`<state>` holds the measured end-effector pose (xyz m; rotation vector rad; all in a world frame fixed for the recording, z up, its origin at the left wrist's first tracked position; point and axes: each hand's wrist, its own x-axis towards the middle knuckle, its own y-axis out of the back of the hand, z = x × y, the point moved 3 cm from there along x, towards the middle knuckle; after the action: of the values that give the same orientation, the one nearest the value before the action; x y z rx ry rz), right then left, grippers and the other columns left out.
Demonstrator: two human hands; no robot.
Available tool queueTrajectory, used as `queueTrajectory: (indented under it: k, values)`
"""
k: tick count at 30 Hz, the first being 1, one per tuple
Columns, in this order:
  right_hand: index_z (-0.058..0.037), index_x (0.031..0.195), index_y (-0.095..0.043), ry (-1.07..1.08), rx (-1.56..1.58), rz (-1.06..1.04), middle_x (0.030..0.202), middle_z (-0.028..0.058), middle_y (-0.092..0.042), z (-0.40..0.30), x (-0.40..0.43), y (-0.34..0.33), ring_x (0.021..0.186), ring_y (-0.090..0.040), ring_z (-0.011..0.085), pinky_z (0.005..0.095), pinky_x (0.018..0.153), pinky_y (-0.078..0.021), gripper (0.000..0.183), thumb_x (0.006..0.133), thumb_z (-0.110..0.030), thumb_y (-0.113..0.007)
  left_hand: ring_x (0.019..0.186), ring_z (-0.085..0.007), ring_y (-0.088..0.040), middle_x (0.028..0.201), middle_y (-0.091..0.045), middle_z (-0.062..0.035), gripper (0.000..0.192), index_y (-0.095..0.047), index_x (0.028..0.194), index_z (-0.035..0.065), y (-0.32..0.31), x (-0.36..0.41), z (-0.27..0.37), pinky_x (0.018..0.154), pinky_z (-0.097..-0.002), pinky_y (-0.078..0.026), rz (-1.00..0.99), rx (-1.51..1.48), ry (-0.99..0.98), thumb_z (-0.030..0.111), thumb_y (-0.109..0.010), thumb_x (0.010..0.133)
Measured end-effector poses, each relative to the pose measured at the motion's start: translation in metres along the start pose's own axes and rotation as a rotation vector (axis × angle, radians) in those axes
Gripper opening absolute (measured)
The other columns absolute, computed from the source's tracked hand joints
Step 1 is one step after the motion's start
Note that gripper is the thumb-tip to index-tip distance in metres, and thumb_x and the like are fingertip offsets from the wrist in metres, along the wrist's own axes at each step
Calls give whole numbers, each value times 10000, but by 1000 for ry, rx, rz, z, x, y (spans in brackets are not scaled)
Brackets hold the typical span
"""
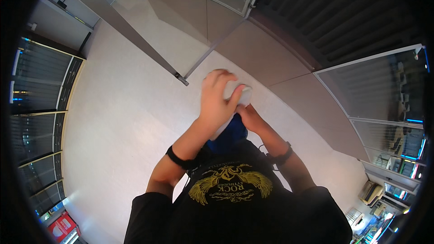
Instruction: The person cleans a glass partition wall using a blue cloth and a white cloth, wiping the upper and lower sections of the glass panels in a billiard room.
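Note:
A crumpled white cloth (245,97), slightly blurred, is bunched between my two hands in front of my waist. My left hand (216,96) curls over it, thumb pressing on its near side. Just below and to the right, my right hand (250,118) grips the cloth from underneath; most of its fingers are hidden. A pale loose part hangs under my left wrist. Behind it shows blue clothing (234,135) below my black printed T-shirt (230,220). Dark bands circle both forearms.
A flat grey metal bar (125,30) slants above the pale floor (129,115). Glass-fronted cabinets with brown base panels (271,54) curve along the right, beside a dark ribbed surface (332,17). Dark display cases (40,128) line the left; a red box (62,225) stands lower left.

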<state>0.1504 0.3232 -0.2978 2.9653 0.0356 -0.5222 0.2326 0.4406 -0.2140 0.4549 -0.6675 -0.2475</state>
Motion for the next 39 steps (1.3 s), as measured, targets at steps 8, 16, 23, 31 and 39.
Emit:
queueTrajectory:
  k: [8, 16, 23, 31, 39]
  values:
    - [19, 1193, -542, 36, 732, 223, 1114, 96, -596, -26, 28, -20, 1060, -555, 184, 313, 940, -420, 340, 932, -183, -462, 1060, -267, -517, 1144, -508, -144, 543, -443, 1173, 7, 55, -92, -27, 944, -373, -408, 42, -190, 422, 112, -774, 756]
    - [45, 1213, -534, 393, 638, 226, 1226, 145, -553, -88, 34, -31, 1125, -518, 230, 351, 979, -388, 339, 943, -130, -425, 1051, -172, -574, 1162, -601, -87, 553, -479, 1303, -2, 24, -77, -55, 914, -318, -476, -178, -1174, 1011, 56, -704, 802]
    - [56, 1201, -524, 947, 293, 212, 1227, 145, -548, -173, 71, 34, 1094, -528, 226, 367, 946, -405, 326, 961, -144, -430, 1167, -190, -512, 1278, -522, -123, 607, -318, 1434, -16, 64, -70, -64, 1016, -317, -401, -75, -689, 834, 25, -488, 852]
    - [13, 1053, -633, 1370, -43, 204, 1072, 185, -624, -252, 174, 91, 1030, -577, 358, 470, 951, -401, 291, 889, -182, -493, 581, -206, -600, 1013, -616, -196, 789, -111, 1536, 177, 196, -21, -62, 461, -307, -497, 605, 43, 824, -49, -418, 844]
    - [-46, 1064, -649, 1596, -202, 286, 1107, 189, -620, -313, 210, 61, 1059, -546, 416, 535, 970, -368, 344, 803, -252, -560, 832, -117, -588, 918, -655, -61, 254, -675, 1011, -10, 231, 69, -55, 768, -277, -466, 681, -211, 619, 218, -574, 959]
